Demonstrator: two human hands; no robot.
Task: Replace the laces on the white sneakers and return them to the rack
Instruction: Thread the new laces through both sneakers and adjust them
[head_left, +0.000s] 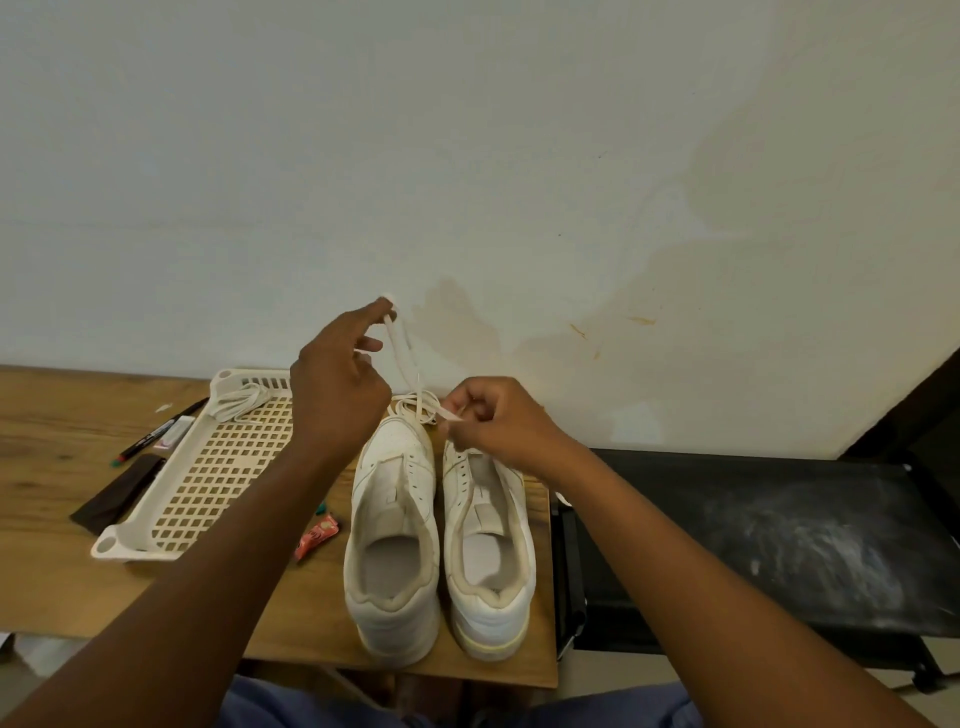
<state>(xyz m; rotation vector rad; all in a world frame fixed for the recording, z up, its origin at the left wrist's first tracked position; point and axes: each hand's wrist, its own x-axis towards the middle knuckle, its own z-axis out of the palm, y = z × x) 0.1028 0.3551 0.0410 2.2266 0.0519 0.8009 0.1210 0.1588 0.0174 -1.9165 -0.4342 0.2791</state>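
My left hand (337, 395) is raised above the toes of the two white sneakers, and its fingers (376, 314) pinch the lace (399, 353) near the top, so the lace hangs down from them in a long doubled strand. My right hand (498, 421) is lower, just to the right of that strand, and its fingers (457, 410) are curled and pinch a flat end of the same lace. Between my two hands the lace crosses in loose loops right at the toe of the left sneaker (395, 519).

Both sneakers stand side by side on the wooden tabletop (47, 519), below my hands, heels toward me and touching each other along their inner sides. The right sneaker (488, 545) lies directly under my right wrist; its eyelets look bare.

To the left of my left hand is a cream perforated rack (208, 478), lying flat on the tabletop, with another bundled lace (244, 400) in its far corner. Beyond the rack, further left, lie a marker pen (156, 434) and a dark flat strip (117, 493). Under my left forearm a small red packet (314, 535) rests just beside the left sneaker. To the right of my right arm stands a black bench (753, 530).
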